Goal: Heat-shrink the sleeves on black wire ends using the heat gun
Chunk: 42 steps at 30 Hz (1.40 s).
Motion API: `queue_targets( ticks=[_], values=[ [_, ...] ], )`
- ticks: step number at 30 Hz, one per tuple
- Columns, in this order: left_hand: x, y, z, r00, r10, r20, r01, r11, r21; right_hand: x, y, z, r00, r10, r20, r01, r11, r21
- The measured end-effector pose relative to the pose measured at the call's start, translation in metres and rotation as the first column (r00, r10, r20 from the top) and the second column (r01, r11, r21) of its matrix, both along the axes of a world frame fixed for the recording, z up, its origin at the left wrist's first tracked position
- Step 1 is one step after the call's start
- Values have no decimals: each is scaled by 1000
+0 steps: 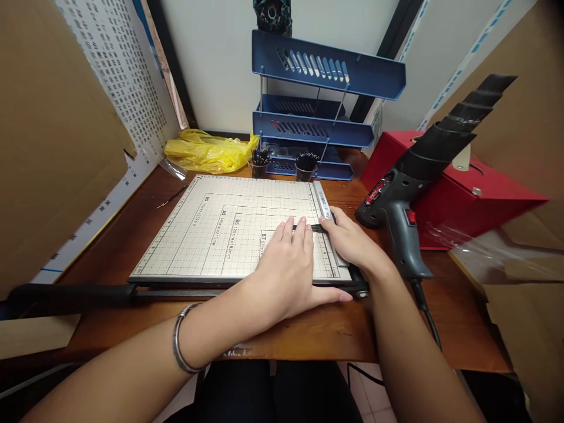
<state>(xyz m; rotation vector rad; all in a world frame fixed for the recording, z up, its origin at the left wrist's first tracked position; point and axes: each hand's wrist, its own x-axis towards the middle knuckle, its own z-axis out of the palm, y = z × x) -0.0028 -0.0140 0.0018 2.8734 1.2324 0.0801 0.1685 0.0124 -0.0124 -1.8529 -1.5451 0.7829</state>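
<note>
A grey paper cutter board (220, 229) with a printed grid lies on the wooden desk. My left hand (288, 267) rests flat on its right part, fingers together, fingertips touching a thin black strip (316, 227). My right hand (350, 238) comes in from the right and pinches the strip's right end, next to the ruler bar (324, 205) along the board's right side. The cutter's black handle arm (66, 294) lies lowered along the front edge. A metal bracelet (178, 341) is on my left wrist.
A black heat gun (396, 200) stands just right of my right hand, its cord hanging over the desk edge. Behind it is a red box (480, 194). Blue stacked trays (317, 123), two small cups of black pieces (304, 165) and a yellow bag (207, 151) are at the back. Cardboard stands on both sides.
</note>
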Motion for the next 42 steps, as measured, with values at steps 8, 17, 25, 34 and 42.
queue_targets(
  ticks=[8, 17, 25, 34, 42],
  values=[
    [1, 0, 0, 1000, 18, -13, -18, 999, -32, 5, -7, 0, 991, 106, 80, -119, 978, 169],
    [0, -1, 1, 1000, 29, -12, -29, 1000, 9, 5, -8, -6, 978, 112, 174, -160, 944, 289],
    [-1, -1, 3, 999, 34, -27, -34, 999, 29, 6, -8, -7, 963, 54, 264, -127, 955, 268],
    [-1, -1, 5, 999, 28, -41, -27, 1000, 7, 1, -3, -7, 966, 27, 259, -115, 936, 333],
    [-1, -2, 4, 997, 20, -76, -19, 1000, 3, -2, -3, -7, 953, -12, 303, -105, 924, 367]
  ],
)
